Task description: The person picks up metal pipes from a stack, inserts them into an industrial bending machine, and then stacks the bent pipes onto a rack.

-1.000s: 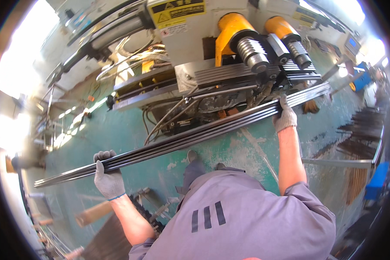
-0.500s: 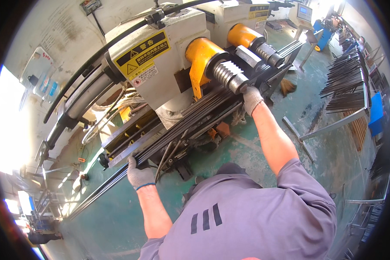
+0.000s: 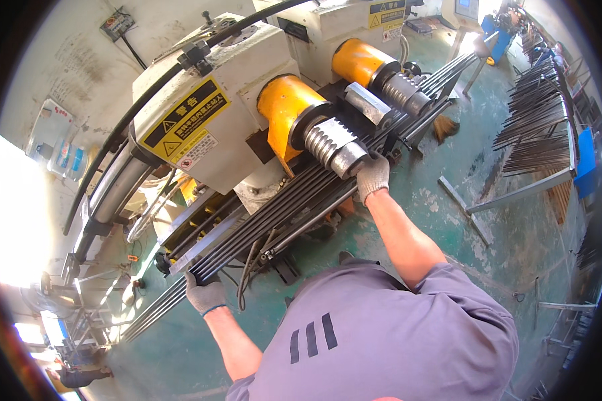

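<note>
Several long dark steel rods (image 3: 264, 224) run side by side, slanting from lower left to upper right along the machine (image 3: 201, 150). At their lower-left part, my gloved left hand (image 3: 205, 295) is closed round them, its fingertips hidden beneath. My gloved right hand (image 3: 373, 178) reaches to the rods at the free end of a grooved metal roller (image 3: 334, 145). Its fingers curl over there, partly hidden by the roller and rods. An orange housing (image 3: 289, 113) carries this roller. A second grooved roller (image 3: 406, 93) on another orange housing (image 3: 364, 61) lies farther right.
Cables (image 3: 246, 284) hang below the rods near my left hand. To the right stands a rack (image 3: 522, 190) with many thin dark rods (image 3: 532, 117). A broom head (image 3: 445, 127) rests on the green floor (image 3: 441, 200). A control screen (image 3: 467, 8) stands far right.
The view has shifted, so the machine sits farther left. The rods now lie more spread out and side by side. Both hands remain at the rods.
</note>
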{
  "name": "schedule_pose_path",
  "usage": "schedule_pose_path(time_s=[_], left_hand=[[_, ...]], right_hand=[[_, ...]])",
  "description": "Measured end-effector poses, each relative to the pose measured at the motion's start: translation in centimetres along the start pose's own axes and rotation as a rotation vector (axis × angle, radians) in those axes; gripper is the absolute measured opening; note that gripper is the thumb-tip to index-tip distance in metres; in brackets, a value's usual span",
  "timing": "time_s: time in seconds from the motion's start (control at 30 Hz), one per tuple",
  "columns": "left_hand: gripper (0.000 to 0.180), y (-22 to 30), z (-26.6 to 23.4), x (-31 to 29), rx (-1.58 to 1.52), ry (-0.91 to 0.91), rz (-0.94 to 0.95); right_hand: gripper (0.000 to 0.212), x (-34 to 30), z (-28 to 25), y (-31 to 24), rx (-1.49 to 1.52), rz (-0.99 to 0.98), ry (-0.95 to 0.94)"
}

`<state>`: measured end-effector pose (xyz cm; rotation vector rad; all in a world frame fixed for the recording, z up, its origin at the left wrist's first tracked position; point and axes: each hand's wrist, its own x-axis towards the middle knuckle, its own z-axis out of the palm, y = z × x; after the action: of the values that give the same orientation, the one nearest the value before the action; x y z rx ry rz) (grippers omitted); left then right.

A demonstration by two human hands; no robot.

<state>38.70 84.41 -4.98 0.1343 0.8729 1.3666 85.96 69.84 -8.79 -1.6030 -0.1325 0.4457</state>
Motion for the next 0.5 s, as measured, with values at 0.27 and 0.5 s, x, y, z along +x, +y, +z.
schedule_pose_path(time_s=[0.27, 0.5], left_hand=[[0.035, -6.6, 5.1, -3.1, 0.032, -0.069, -0.097], [0.029, -6.7, 3.2, -2.7, -0.09, -0.124, 0.004]], right_hand=[[0.057, -0.5, 0.0, 0.0, 0.149, -0.086, 0.085], [0.055, -3.3, -4.2, -1.8, 0.137, 0.154, 0.029]])
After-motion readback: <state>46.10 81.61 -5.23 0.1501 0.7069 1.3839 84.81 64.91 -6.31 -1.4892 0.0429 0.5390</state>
